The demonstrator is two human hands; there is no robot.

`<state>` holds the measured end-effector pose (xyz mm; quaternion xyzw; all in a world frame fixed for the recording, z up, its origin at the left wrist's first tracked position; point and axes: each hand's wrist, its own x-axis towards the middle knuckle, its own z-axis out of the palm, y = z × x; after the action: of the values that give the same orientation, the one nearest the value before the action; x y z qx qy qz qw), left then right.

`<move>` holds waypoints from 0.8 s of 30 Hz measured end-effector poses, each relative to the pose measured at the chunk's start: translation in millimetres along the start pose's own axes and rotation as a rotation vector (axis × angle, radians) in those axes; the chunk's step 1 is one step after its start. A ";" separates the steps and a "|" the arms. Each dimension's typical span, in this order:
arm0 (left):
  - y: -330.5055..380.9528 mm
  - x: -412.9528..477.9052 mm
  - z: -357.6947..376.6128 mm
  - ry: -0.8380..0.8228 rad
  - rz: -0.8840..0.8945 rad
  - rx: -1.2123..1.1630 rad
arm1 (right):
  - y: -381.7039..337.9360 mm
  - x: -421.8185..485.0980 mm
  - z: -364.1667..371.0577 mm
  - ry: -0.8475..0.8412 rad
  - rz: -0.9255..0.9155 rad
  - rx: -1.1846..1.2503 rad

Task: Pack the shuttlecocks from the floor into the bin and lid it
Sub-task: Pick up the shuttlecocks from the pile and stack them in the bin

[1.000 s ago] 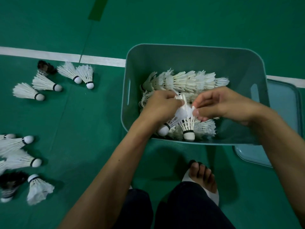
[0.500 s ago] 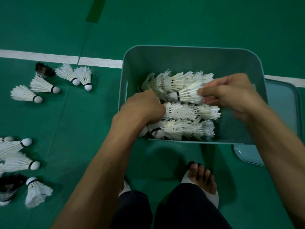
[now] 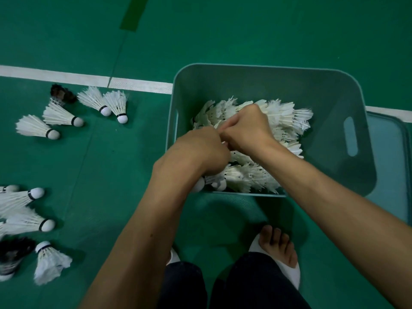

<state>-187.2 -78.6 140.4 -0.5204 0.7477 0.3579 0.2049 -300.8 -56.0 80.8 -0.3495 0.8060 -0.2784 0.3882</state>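
Observation:
A teal plastic bin (image 3: 330, 101) stands on the green floor and holds a pile of white shuttlecocks (image 3: 287, 117) lying in rows. Both my hands are down inside it, meeting over the left part of the pile. My left hand (image 3: 198, 152) is curled with its knuckles up, and my right hand (image 3: 246, 128) is curled against it. A white sliver of a shuttlecock (image 3: 224, 143) shows between their fingertips; the rest of the grip is hidden. The teal lid (image 3: 389, 157) lies flat on the floor at the bin's right side, partly under it.
Loose shuttlecocks lie on the floor to the left: a far group (image 3: 101, 102) with a black-feathered one (image 3: 60, 93), and a near group (image 3: 24, 197) with another dark one (image 3: 12, 253). A white court line (image 3: 55, 76) runs behind them. My feet (image 3: 277, 248) are just before the bin.
My right hand has come from the pile's far right across to the left and now meets my left hand, which has lifted slightly off the near row. The bin and floor shuttlecocks stay put.

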 end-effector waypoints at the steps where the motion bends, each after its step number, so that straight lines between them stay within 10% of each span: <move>1: 0.4 0.5 1.5 0.000 0.013 0.002 | -1.5 1.9 1.8 -0.022 0.025 0.029; 17: -3.0 2.0 15.6 0.068 0.084 -0.015 | -19.7 22.0 -2.9 -0.184 -0.156 -0.313; 24: -3.4 1.8 12.3 0.074 0.090 -0.094 | -19.6 26.3 -7.9 -0.226 -0.024 -0.033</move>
<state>-185.6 -71.2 130.0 -0.5083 0.7597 0.3821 0.1364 -312.5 -86.9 87.8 -0.3947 0.7572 -0.2285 0.4676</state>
